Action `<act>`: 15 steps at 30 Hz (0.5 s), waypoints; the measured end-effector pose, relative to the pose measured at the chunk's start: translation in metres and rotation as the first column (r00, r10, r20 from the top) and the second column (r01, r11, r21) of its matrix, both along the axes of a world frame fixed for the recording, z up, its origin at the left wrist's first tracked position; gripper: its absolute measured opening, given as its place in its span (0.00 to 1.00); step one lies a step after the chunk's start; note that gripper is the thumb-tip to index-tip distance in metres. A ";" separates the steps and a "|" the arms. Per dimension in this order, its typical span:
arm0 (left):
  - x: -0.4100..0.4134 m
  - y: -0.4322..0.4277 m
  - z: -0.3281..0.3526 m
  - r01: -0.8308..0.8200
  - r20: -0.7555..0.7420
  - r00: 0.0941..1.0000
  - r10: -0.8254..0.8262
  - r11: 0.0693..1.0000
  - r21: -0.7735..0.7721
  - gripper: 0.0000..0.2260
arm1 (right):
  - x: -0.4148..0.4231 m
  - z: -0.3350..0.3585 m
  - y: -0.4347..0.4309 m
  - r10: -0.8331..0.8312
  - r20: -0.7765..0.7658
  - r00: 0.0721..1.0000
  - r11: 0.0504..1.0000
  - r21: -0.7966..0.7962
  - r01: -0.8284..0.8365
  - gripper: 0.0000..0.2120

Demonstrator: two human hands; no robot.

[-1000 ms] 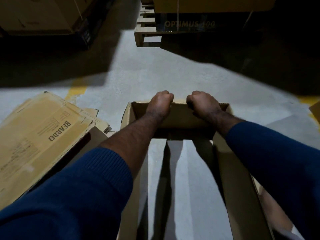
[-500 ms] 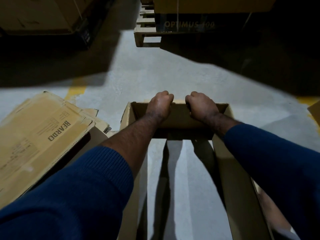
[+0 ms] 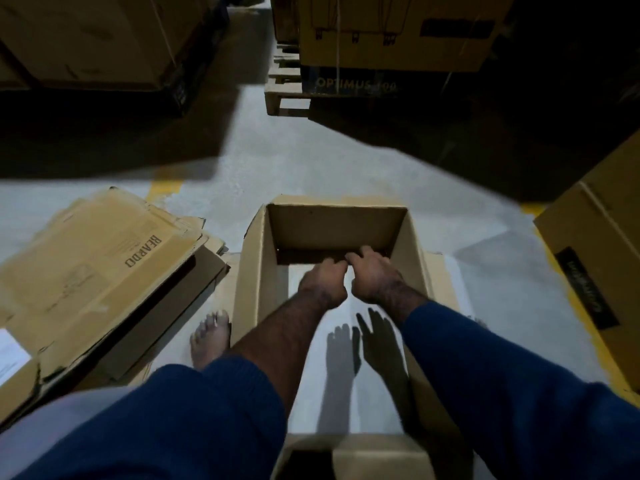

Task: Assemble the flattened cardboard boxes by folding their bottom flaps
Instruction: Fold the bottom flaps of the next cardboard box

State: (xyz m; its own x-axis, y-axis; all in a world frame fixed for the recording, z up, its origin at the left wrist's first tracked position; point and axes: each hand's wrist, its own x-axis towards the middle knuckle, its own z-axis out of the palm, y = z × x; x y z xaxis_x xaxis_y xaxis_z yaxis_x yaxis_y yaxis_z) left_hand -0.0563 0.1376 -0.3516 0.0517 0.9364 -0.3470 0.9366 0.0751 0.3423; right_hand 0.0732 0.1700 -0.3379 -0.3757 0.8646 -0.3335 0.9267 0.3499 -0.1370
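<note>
The open brown cardboard box (image 3: 252,271) stands on the pale grey concrete floor (image 3: 311,168), which shows between its walls; blue sleeves cut off its near end. The left hand (image 3: 323,284) and right hand (image 3: 375,277) reach inside, nearly touching, fingers curled at the shadowed far bottom flap (image 3: 301,257); whether they grip it cannot be told. Floor lies open beyond the far wall; a bare foot (image 3: 209,337) sits just beside the left wall, with a stack of flattened tan cardboard sheets (image 3: 97,265) near; a brown carton (image 3: 595,271) stands apart on the right.
</note>
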 end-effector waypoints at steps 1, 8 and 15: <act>0.006 -0.024 0.000 0.009 0.010 1.000 -0.008 0.999 -0.039 0.21 | 0.006 0.003 -0.021 -0.028 -0.004 1.000 0.999 -0.020 0.028 0.28; 0.037 -0.180 0.007 0.013 0.117 0.993 0.009 0.981 -0.193 0.25 | 0.071 -0.003 -0.191 -0.287 0.044 0.957 0.947 -0.138 0.290 0.30; 0.057 -0.240 0.032 0.067 0.091 0.995 -0.044 0.959 -0.277 0.26 | 0.085 0.013 -0.232 -0.713 0.076 0.697 0.666 -0.240 0.706 0.24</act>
